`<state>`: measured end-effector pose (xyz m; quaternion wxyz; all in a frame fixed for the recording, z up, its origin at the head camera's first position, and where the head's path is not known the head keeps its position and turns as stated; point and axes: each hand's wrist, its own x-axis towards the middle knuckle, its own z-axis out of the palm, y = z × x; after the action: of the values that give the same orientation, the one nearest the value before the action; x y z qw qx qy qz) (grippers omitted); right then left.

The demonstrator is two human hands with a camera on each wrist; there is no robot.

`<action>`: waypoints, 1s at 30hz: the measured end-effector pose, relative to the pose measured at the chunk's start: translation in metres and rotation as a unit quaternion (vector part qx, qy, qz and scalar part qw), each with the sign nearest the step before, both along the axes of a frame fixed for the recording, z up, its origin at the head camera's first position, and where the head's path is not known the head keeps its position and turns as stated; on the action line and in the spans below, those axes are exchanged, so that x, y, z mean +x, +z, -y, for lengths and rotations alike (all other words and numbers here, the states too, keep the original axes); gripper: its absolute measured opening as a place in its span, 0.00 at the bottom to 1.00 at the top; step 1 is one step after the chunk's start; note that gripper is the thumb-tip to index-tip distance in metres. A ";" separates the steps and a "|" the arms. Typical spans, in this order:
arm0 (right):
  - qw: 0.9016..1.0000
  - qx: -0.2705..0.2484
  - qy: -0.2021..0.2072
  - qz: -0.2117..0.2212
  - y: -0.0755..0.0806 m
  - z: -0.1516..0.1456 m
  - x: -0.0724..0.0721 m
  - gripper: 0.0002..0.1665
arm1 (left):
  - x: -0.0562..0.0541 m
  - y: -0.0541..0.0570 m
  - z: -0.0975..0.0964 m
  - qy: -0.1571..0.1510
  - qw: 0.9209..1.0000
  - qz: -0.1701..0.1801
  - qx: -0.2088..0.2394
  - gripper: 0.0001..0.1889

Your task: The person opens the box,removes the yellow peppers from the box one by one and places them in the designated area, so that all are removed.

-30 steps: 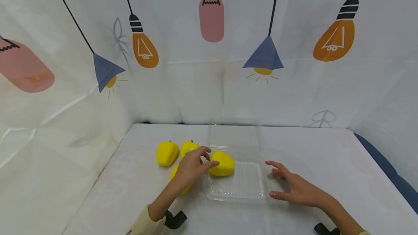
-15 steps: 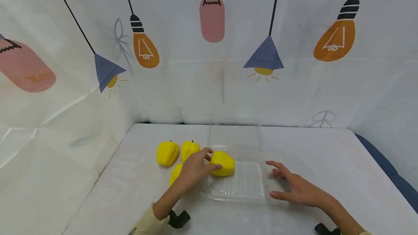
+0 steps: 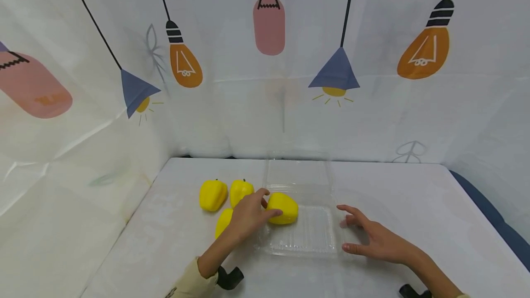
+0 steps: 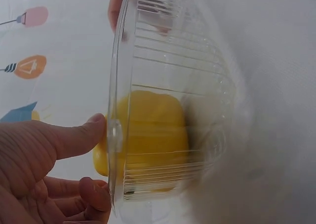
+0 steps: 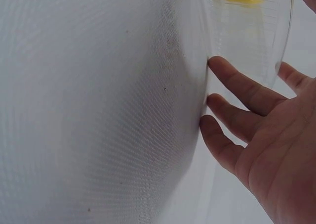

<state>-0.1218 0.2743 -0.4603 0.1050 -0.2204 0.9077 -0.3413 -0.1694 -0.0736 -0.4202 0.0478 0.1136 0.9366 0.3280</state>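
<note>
A yellow bell pepper lies on its side in the left half of the clear plastic clamshell box, whose lid is folded back. My left hand is at the pepper's left end, thumb and index finger spread, the thumb overlapping it in the head view. Seen from the left wrist, the thumb is beside the box's rim, with the pepper behind the clear wall; contact with the pepper cannot be told. My right hand stands at the box's right side, fingers spread, fingertips touching the table.
Three more yellow bell peppers are left of the box: one far left, one behind my left hand, and one partly hidden by it. The white tabletop meets a lamp-printed cloth at its back edge.
My left hand has shifted slightly right, its thumb further over the pepper. The pepper in the box and the right hand stay practically where they were.
</note>
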 end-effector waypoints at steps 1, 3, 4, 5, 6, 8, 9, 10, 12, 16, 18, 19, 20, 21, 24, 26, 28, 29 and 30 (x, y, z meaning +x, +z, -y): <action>1.000 0.001 0.001 -0.001 0.000 0.000 0.000 0.51 | 0.000 0.000 0.000 0.000 1.000 0.002 0.001 0.33; 1.000 0.003 0.002 -0.002 0.000 0.000 0.001 0.51 | -0.001 -0.001 0.001 0.000 1.000 0.008 0.003 0.32; 1.000 0.004 0.002 -0.003 0.000 0.001 0.001 0.51 | -0.001 -0.001 0.001 -0.001 1.000 0.009 0.003 0.32; 1.000 0.006 0.002 -0.005 0.000 0.001 0.001 0.51 | -0.001 -0.001 0.001 -0.003 1.000 0.010 0.002 0.32; 1.000 0.007 0.001 -0.006 0.000 0.001 0.001 0.51 | -0.002 -0.001 0.001 -0.005 1.000 0.010 0.000 0.32; 1.000 0.007 0.002 -0.007 0.000 0.001 0.001 0.51 | -0.003 -0.001 0.000 -0.009 1.000 0.009 -0.006 0.33; 1.000 0.007 0.002 -0.008 0.000 0.001 0.001 0.51 | -0.003 -0.001 0.000 -0.010 1.000 0.007 -0.009 0.33; 1.000 0.007 0.002 -0.008 0.000 0.001 0.001 0.51 | -0.003 -0.001 0.000 -0.012 1.000 0.005 -0.013 0.33; 1.000 0.007 0.003 -0.007 0.000 0.001 0.001 0.51 | -0.004 -0.001 -0.001 -0.016 1.000 0.001 -0.019 0.33; 1.000 0.009 0.002 -0.007 0.000 0.001 0.001 0.51 | -0.004 -0.001 -0.002 -0.018 0.999 0.000 -0.030 0.34; 1.000 0.009 0.001 -0.006 0.000 0.001 0.001 0.51 | -0.004 0.000 -0.003 -0.017 0.999 0.002 -0.036 0.35; 1.000 0.010 0.001 -0.007 0.000 0.000 0.001 0.51 | -0.004 0.000 -0.003 -0.016 0.999 0.003 -0.037 0.35; 1.000 0.010 0.001 -0.006 0.000 0.000 0.001 0.51 | -0.004 0.001 -0.004 -0.015 0.999 0.003 -0.039 0.35; 1.000 0.010 0.001 -0.007 0.000 0.000 0.001 0.51 | -0.004 0.001 -0.004 -0.016 0.999 0.003 -0.039 0.35; 1.000 0.009 0.002 -0.007 0.001 0.000 0.001 0.51 | -0.004 0.002 -0.004 -0.019 0.999 0.003 -0.039 0.35; 1.000 0.007 0.003 -0.006 0.001 0.000 0.001 0.51 | -0.004 0.002 -0.004 -0.023 0.999 0.001 -0.038 0.34; 1.000 0.006 0.003 -0.006 0.001 0.000 0.001 0.51 | -0.004 0.002 -0.004 -0.028 0.999 -0.003 -0.037 0.33; 1.000 0.007 0.004 -0.006 0.001 0.001 0.000 0.51 | -0.004 0.001 -0.003 -0.031 0.999 -0.006 -0.036 0.32; 1.000 0.007 0.004 -0.006 0.001 0.001 0.000 0.51 | -0.005 0.001 -0.003 -0.033 0.999 -0.008 -0.037 0.31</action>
<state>-0.1216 0.2736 -0.4593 0.1025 -0.2249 0.9100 -0.3329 -0.1742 -0.0704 -0.4190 0.0558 0.1454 0.9441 0.2905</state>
